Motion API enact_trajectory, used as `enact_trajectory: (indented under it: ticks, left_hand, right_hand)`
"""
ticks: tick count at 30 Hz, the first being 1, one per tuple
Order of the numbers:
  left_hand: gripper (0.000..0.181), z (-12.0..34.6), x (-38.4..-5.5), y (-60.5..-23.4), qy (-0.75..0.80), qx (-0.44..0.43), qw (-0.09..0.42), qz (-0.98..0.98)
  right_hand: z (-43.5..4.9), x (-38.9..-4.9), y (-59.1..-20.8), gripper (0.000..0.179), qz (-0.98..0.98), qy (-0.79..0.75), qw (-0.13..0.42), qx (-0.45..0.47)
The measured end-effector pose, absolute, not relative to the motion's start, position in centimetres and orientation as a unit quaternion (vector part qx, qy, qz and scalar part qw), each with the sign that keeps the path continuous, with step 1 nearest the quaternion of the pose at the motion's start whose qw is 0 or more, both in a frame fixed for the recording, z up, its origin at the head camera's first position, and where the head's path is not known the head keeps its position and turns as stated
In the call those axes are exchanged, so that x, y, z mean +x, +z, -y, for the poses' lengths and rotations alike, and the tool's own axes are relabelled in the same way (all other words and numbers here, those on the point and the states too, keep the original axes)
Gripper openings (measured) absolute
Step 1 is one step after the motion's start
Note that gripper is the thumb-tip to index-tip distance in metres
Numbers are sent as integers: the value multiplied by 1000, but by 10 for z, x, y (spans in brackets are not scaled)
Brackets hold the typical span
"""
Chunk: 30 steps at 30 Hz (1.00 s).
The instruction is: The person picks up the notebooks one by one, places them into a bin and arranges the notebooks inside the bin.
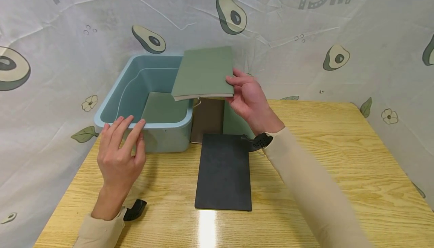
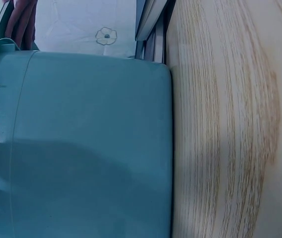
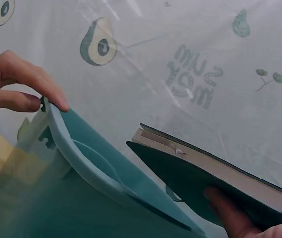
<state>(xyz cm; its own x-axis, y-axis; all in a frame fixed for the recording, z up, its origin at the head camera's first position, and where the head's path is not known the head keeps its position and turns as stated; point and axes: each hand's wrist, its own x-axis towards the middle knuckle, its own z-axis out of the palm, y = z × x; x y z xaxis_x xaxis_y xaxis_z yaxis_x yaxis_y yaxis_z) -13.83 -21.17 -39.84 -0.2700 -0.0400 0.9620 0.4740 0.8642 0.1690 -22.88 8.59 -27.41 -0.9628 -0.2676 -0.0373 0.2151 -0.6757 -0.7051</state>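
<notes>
My right hand (image 1: 249, 93) pinches a sage-green hardcover notebook (image 1: 205, 72) by its right edge, thumb on one cover and fingers on the other. Tilted over the right side of a blue-grey plastic bin (image 1: 169, 138), the notebook shows its pale page edges and a ribbon in the right wrist view. My left hand (image 1: 120, 155) holds the bin's near rim, fingertips over the top and thumb against the outside. Inside, a flat green notebook (image 1: 162, 106) lies on the bottom. Below my right hand, a black notebook (image 1: 223, 172) lies on the table.
Beside the bin's right wall lie a brown notebook (image 1: 208, 120) and another green one (image 1: 235, 121), partly hidden by the black notebook and my right hand. A wrinkled avocado-print sheet (image 1: 271, 25) hangs behind the wooden table (image 1: 322, 146).
</notes>
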Motion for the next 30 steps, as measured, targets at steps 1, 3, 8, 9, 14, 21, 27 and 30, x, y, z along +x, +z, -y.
enact_trajectory:
  ticks: [1, 3, 8, 9, 14, 21, 27, 30]
  left_hand:
    - [26, 212, -138, -398, -218, -142, 587, 767]
    - [26, 212, -138, -399, -218, -142, 587, 767]
    - [26, 212, -138, -399, -221, -142, 588, 765]
    - [26, 212, -138, -399, -222, -143, 589, 764]
    - [26, 211, -138, -399, -223, -145, 590, 762]
    - [27, 211, -139, -400, -220, -145, 588, 765]
    - [28, 210, -140, -401, -223, -146, 593, 759]
    - [27, 209, -139, -402, -223, -145, 598, 756]
  right_hand:
    - [-82, -229, -275, 57, -384, -913, 134, -35]
    - [-74, -231, -278, 58, -388, -911, 137, -36]
    - [-52, -236, -283, 56, -393, -908, 145, -26]
    - [-48, -237, -283, 55, -393, -907, 147, -23]
    - [-27, -240, -284, 54, -387, -909, 153, -11]
    - [-1, -243, -285, 55, -391, -904, 171, -1]
    - [15, -242, -286, 57, -401, -897, 184, -4]
    - [24, -241, -287, 57, -413, -892, 186, -9]
